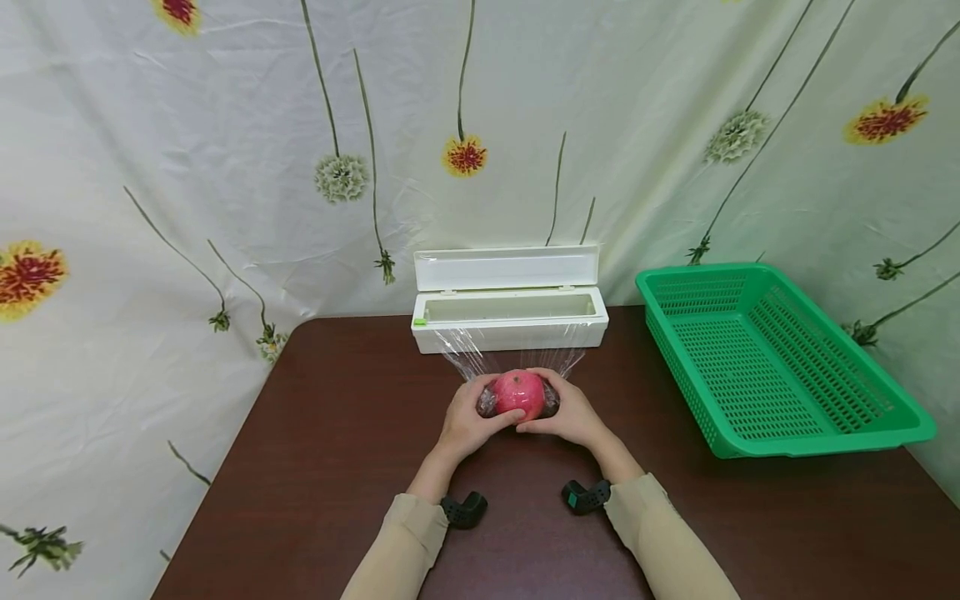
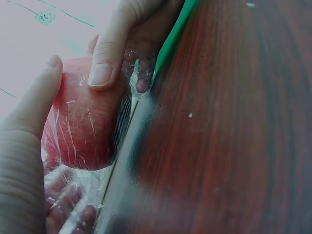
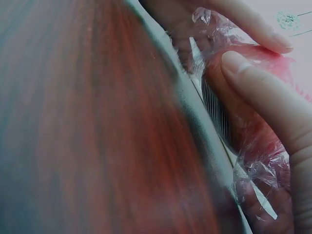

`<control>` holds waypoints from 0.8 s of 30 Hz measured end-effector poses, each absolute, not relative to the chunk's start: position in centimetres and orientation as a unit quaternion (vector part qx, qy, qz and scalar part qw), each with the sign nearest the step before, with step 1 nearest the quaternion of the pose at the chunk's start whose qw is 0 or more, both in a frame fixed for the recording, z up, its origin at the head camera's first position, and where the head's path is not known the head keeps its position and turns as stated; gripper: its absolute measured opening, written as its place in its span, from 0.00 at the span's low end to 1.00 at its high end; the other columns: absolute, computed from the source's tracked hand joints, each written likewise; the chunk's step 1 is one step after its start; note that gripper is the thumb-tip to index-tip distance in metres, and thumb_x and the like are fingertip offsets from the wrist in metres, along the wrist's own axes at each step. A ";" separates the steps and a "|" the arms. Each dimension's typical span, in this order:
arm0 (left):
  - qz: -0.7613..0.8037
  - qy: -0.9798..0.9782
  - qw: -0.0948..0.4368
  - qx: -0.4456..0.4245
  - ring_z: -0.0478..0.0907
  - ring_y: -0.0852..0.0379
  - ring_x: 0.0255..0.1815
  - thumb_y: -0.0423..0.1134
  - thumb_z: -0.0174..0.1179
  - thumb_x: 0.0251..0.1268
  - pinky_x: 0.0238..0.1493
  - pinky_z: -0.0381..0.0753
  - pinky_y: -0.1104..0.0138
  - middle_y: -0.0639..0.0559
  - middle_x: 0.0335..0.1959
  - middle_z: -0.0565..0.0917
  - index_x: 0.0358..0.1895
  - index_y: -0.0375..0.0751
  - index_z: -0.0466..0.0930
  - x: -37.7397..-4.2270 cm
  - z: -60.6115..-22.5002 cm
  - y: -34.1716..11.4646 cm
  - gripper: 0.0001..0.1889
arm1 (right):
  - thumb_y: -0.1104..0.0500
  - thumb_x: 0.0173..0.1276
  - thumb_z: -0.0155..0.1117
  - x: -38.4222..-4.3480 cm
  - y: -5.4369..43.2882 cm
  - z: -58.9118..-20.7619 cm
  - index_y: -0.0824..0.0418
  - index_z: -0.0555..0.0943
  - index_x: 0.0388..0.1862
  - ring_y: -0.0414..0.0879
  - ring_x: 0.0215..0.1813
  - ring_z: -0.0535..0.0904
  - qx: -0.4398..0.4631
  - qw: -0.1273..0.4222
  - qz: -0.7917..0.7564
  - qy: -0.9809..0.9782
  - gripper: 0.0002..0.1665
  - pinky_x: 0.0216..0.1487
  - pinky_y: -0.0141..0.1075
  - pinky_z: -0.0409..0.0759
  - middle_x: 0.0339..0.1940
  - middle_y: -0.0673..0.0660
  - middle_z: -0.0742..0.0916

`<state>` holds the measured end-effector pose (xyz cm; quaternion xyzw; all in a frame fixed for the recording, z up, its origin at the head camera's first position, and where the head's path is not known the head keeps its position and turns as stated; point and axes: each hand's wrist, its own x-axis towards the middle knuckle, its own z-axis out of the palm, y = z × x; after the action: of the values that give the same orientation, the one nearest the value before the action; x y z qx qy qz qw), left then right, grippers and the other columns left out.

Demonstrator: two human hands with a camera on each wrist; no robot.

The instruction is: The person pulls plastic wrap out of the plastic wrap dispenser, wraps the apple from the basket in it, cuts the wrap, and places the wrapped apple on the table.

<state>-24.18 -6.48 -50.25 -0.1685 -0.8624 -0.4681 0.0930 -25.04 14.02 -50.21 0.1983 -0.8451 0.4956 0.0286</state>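
Between both hands, over the table's middle, is a red apple (image 1: 519,392) wrapped in clear cling film (image 1: 467,357). The film stretches back from it to a white cling film box (image 1: 517,337) with its lid raised. My left hand (image 1: 467,421) grips the apple from the left, and my right hand (image 1: 573,417) grips it from the right. Both thumbs press on its near side, their tips close together. Film lies taut over the apple (image 2: 85,126) in the left wrist view and bunches at its sides. Wrinkled film (image 3: 265,168) covers the right fingers in the right wrist view.
A green plastic basket (image 1: 720,433) stands to the right on the dark brown table (image 1: 337,467). Behind the table hangs a white cloth (image 1: 247,150) printed with flowers. Black wrist devices (image 1: 465,510) are worn on both wrists.
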 end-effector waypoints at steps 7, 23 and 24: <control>-0.460 -0.854 0.162 -0.184 0.57 0.49 0.61 0.55 0.76 0.37 0.56 0.67 0.47 0.47 0.61 0.66 0.59 0.45 0.73 -24.3 -50.4 -6.6 0.41 | 0.47 0.39 0.82 -25.2 14.1 -50.5 0.50 0.69 0.63 0.47 0.54 0.75 0.191 0.020 0.488 -0.851 0.50 0.55 0.47 0.75 0.55 0.51 0.79; -0.525 -0.809 0.070 -0.255 0.73 0.55 0.55 0.46 0.77 0.39 0.53 0.76 0.57 0.54 0.59 0.75 0.65 0.48 0.67 -24.2 -50.3 -6.6 0.44 | 0.48 0.43 0.79 -25.1 14.3 -50.7 0.54 0.70 0.62 0.49 0.55 0.76 0.209 0.022 0.488 -0.847 0.46 0.55 0.48 0.75 0.55 0.54 0.80; -0.527 -0.809 0.063 -0.253 0.73 0.55 0.55 0.46 0.78 0.38 0.54 0.75 0.57 0.55 0.59 0.75 0.66 0.49 0.66 -24.1 -50.2 -6.6 0.45 | 0.48 0.43 0.79 -25.1 14.3 -50.7 0.54 0.70 0.62 0.49 0.54 0.76 0.204 0.021 0.489 -0.848 0.46 0.55 0.48 0.75 0.55 0.54 0.80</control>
<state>-24.12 -6.58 -50.18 -0.2533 -0.8086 -0.5272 0.0632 -25.09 14.26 -50.66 0.2044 -0.8479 0.4887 0.0208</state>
